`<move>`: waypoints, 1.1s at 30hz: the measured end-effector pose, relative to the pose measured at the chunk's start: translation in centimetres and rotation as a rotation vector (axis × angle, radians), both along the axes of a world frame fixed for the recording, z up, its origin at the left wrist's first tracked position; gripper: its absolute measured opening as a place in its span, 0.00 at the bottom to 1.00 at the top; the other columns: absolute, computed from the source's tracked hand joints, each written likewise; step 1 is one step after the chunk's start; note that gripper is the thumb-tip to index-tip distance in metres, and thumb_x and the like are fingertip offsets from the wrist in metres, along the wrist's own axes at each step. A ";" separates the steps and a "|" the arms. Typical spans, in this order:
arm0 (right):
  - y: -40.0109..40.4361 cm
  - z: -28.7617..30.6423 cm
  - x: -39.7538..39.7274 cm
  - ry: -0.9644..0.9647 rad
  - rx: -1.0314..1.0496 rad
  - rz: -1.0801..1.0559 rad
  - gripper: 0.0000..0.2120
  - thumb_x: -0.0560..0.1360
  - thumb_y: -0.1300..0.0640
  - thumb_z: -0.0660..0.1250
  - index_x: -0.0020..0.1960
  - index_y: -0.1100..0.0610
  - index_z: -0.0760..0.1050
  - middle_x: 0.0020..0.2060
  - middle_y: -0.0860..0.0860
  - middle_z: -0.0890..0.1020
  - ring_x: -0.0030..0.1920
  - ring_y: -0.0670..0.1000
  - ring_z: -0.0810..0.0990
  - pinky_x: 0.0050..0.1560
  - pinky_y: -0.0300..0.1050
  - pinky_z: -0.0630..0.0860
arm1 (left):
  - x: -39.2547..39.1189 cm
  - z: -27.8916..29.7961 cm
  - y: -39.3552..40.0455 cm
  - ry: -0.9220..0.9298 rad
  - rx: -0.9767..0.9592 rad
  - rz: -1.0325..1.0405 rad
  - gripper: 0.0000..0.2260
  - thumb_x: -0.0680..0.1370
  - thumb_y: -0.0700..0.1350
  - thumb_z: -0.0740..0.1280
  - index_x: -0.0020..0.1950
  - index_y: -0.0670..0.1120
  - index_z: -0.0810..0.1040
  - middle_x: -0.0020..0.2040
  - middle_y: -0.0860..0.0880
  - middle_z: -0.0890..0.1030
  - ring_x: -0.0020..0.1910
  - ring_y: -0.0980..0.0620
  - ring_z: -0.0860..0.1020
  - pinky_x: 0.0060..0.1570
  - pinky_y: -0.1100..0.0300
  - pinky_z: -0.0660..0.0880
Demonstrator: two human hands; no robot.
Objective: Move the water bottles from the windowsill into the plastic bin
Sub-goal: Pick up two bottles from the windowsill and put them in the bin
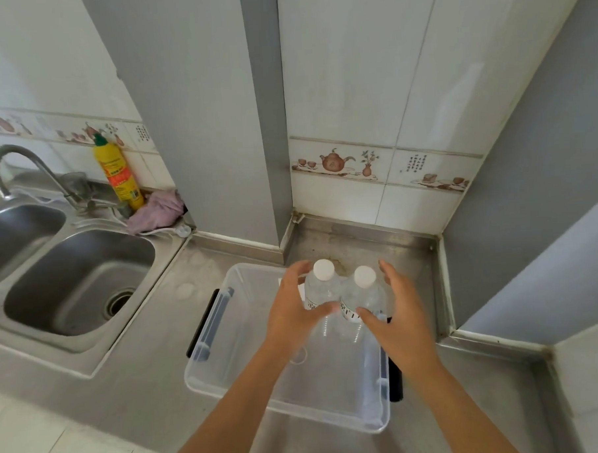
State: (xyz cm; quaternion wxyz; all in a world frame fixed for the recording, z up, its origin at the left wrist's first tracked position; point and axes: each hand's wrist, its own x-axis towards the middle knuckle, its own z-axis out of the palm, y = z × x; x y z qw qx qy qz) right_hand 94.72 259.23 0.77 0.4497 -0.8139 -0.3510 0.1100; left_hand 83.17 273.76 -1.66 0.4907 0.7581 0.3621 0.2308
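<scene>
Grip: left hand [294,308], fingers spread and nearly straight, thumb lying across the lower label of the left clear plastic water bottle with white cap [322,287]; whether the fingers behind touch it cannot be told. Right hand [394,311], equally spread, cups the right clear plastic water bottle with white cap [364,293] from its 3 o'clock side, thumb at the label; no closed pinch is visible on either.

Both bottles stand upright, touching side by side, at the 12 o'clock end of the clear rectangular plastic bin with blue-grey latch handles [228,366]; whether they rest on its floor cannot be told.

Surroundings: stainless steel counter [154,386] under the bin. Steel double sink [74,280] at 9 o'clock, curved steel tap [17,163] at 10 o'clock. Yellow squeeze bottle with green cap [117,176] and crumpled pink cloth [156,212] beside it. White tiled wall with teapot-pattern border [336,163] at 12 o'clock.

Writing: bottle labels and yellow bottle print too blurred to read.
</scene>
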 end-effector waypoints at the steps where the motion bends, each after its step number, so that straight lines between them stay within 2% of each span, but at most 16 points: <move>1: -0.6 0.5 -0.3 -0.051 -0.015 -0.002 0.37 0.70 0.53 0.75 0.73 0.44 0.60 0.71 0.44 0.67 0.68 0.43 0.66 0.63 0.40 0.63 | -0.2 0.8 -0.4 -0.011 0.026 0.009 0.34 0.68 0.50 0.80 0.68 0.58 0.66 0.65 0.58 0.75 0.62 0.58 0.74 0.61 0.58 0.72; 3: -1.8 1.7 -0.9 -0.161 -0.079 -0.003 0.31 0.73 0.51 0.71 0.73 0.46 0.63 0.73 0.44 0.66 0.71 0.46 0.65 0.65 0.41 0.62 | -0.9 2.6 -1.3 -0.009 0.131 0.025 0.32 0.71 0.53 0.77 0.70 0.58 0.64 0.67 0.57 0.73 0.60 0.61 0.71 0.58 0.61 0.68; 5: -3.2 3.1 -1.9 -0.249 -0.121 -0.029 0.28 0.75 0.50 0.69 0.73 0.48 0.65 0.74 0.45 0.66 0.73 0.48 0.65 0.66 0.41 0.60 | -1.8 4.4 -2.3 0.006 0.324 0.026 0.29 0.74 0.54 0.74 0.72 0.54 0.66 0.69 0.55 0.71 0.61 0.63 0.68 0.60 0.61 0.64; 8: -5.5 4.9 -4.0 -0.392 -0.098 -0.099 0.26 0.74 0.52 0.70 0.70 0.52 0.70 0.72 0.50 0.71 0.69 0.54 0.71 0.64 0.47 0.68 | -3.7 6.8 -4.4 0.049 0.591 -0.038 0.24 0.79 0.56 0.67 0.72 0.49 0.69 0.73 0.52 0.71 0.69 0.54 0.70 0.67 0.57 0.63; 10: -7.2 5.9 -5.9 -0.471 -0.078 -0.147 0.25 0.74 0.52 0.70 0.69 0.53 0.71 0.70 0.52 0.73 0.65 0.57 0.75 0.59 0.52 0.75 | -5.2 7.9 -6.1 0.078 0.688 -0.080 0.24 0.79 0.57 0.64 0.73 0.49 0.71 0.74 0.52 0.71 0.70 0.51 0.70 0.69 0.51 0.66; 13: -9.9 7.1 -9.1 -0.558 -0.078 -0.224 0.22 0.74 0.51 0.69 0.67 0.55 0.72 0.67 0.54 0.76 0.63 0.58 0.77 0.55 0.53 0.78 | -8.2 8.7 -8.7 0.086 0.800 -0.104 0.22 0.79 0.57 0.63 0.70 0.49 0.74 0.72 0.51 0.73 0.69 0.49 0.73 0.66 0.42 0.70; 17: -13.8 7.6 -14.2 -0.560 -0.137 -0.313 0.21 0.75 0.51 0.69 0.66 0.55 0.73 0.68 0.54 0.75 0.64 0.59 0.76 0.56 0.56 0.79 | -12.7 9.0 -11.4 0.092 0.904 -0.155 0.23 0.78 0.59 0.58 0.67 0.48 0.78 0.69 0.50 0.77 0.68 0.47 0.75 0.66 0.41 0.67; 21: -17.4 7.5 -19.9 -0.500 -0.224 -0.377 0.22 0.77 0.45 0.60 0.67 0.54 0.74 0.69 0.52 0.75 0.65 0.57 0.75 0.56 0.58 0.78 | -16.8 9.3 -13.8 0.088 0.991 -0.229 0.24 0.78 0.60 0.58 0.65 0.48 0.79 0.67 0.49 0.79 0.67 0.46 0.76 0.66 0.40 0.68; 23: -19.2 7.5 -22.8 -0.481 -0.266 -0.406 0.22 0.77 0.45 0.59 0.67 0.54 0.74 0.68 0.52 0.75 0.64 0.57 0.76 0.55 0.58 0.78 | -18.4 9.6 -15.3 0.076 1.006 -0.276 0.24 0.79 0.60 0.58 0.66 0.48 0.79 0.66 0.49 0.80 0.67 0.47 0.77 0.65 0.39 0.69; 27: -23.3 7.7 -27.6 -0.432 -0.351 -0.486 0.24 0.76 0.44 0.65 0.69 0.53 0.72 0.69 0.52 0.74 0.65 0.56 0.76 0.59 0.54 0.76 | -20.8 10.1 -19.4 0.063 0.992 -0.407 0.25 0.79 0.61 0.57 0.68 0.48 0.78 0.67 0.50 0.79 0.68 0.47 0.76 0.66 0.39 0.70; 30: -27.1 8.1 -30.9 -0.455 -0.418 -0.582 0.25 0.77 0.40 0.60 0.68 0.54 0.73 0.68 0.54 0.76 0.64 0.58 0.77 0.60 0.55 0.75 | -22.1 10.1 -23.2 0.045 0.967 -0.529 0.26 0.78 0.62 0.57 0.69 0.49 0.77 0.68 0.50 0.78 0.69 0.48 0.75 0.67 0.38 0.69; 33: -31.2 8.7 -33.4 -0.484 -0.465 -0.671 0.26 0.76 0.40 0.56 0.66 0.54 0.75 0.67 0.55 0.76 0.64 0.58 0.77 0.62 0.56 0.73 | -22.8 10.2 -27.2 0.008 0.992 -0.642 0.27 0.78 0.63 0.56 0.69 0.49 0.77 0.68 0.51 0.78 0.69 0.50 0.75 0.68 0.38 0.65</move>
